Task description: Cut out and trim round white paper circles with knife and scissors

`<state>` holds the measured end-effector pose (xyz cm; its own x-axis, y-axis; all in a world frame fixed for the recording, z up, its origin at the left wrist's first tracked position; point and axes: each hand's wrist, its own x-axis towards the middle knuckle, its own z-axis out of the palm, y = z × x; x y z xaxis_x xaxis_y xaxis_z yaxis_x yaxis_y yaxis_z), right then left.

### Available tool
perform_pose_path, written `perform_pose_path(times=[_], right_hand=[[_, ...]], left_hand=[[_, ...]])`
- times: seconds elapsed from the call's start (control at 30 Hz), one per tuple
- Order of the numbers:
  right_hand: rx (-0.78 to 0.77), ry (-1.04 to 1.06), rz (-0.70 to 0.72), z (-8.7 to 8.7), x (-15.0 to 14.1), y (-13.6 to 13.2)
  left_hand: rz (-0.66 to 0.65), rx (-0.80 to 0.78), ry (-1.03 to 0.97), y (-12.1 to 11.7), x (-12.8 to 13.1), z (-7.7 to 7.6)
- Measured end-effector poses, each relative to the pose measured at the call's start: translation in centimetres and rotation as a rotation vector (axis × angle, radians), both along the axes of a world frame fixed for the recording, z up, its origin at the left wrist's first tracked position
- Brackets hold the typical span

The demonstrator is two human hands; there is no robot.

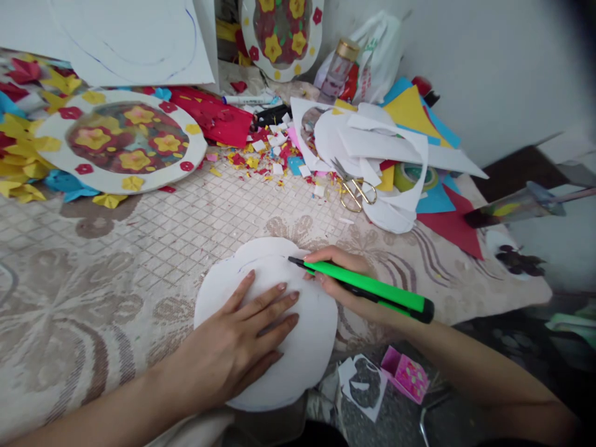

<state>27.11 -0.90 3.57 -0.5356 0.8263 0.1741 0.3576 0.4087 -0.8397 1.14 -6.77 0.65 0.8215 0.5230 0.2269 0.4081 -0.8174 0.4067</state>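
A white scalloped piece of card (307, 347) lies at the near edge of the table, with a faint curved pen line along its far side. My left hand (246, 338) rests flat on it, fingers spread. Wrapped round a green and black utility knife (367, 285), my right hand (342, 276) is at the card's far right. The knife's dark tip touches or hovers just over the card by the drawn line; I cannot tell which. Beyond the card lie gold-handled scissors (356, 191).
A decorated oval frame (198, 152) with paper flowers lies at the left; another frame (279, 74) leans behind. Paper scraps (279, 149) litter the middle. White offcuts (395, 146), green tape (416, 177), a bottle (338, 74) and a tilted cup (512, 208) are at the right.
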Motion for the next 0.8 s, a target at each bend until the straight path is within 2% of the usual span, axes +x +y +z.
perform_pose_path(times=[0.2,0.4,0.53,0.7,0.8], right_hand=[[-0.026,-0.033,0.024,0.1,0.3,0.3],[0.083,-0.04,0.014,-0.1,0.1,0.0],[0.09,0.001,-0.006,-0.3,0.0,-0.3],[0.037,0.014,-0.021,-0.6,0.9,-0.2],[0.055,0.02,-0.025,-0.6,1.6,0.4]], left_hand=[[0.002,-0.01,-0.001,0.1,0.0,0.1],[0.005,0.004,0.006,0.1,0.1,0.0],[0.002,0.008,0.01,0.1,0.1,0.1],[-0.001,-0.007,0.005,0.1,0.1,0.1],[-0.011,-0.006,0.008,0.1,0.0,0.0]])
